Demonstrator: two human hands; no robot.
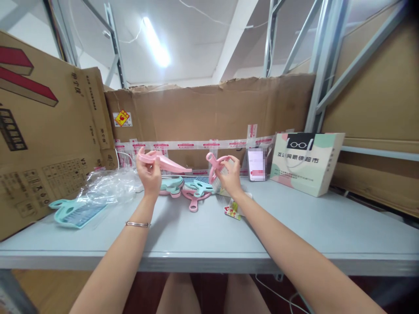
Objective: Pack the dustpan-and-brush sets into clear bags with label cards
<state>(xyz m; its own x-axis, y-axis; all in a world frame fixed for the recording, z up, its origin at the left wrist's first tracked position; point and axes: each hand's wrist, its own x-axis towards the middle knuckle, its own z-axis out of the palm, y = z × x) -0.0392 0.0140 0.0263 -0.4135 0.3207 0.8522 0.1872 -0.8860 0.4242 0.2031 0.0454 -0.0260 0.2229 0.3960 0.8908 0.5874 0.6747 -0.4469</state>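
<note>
My left hand (149,172) is closed round a pink dustpan (170,164), held up edge-on above the table with its thin lip toward the right. To the right, my right hand (231,174) grips a small pink hand brush (213,163) with a looped handle; its bristles are partly hidden by my fingers. Between and below the hands lies a pile of turquoise brushes (201,187) and turquoise dustpans (171,185), with a pink brush (194,203) at its front. A card with coloured print (233,210) lies under my right wrist.
At the left, a turquoise dustpan with its brush (77,213) lies beside crumpled clear plastic bags (113,185). A phone (257,165) leans upright at the back, near a printed paper bag (303,163). Large cardboard boxes (203,113) and metal shelf posts surround the grey table (203,237).
</note>
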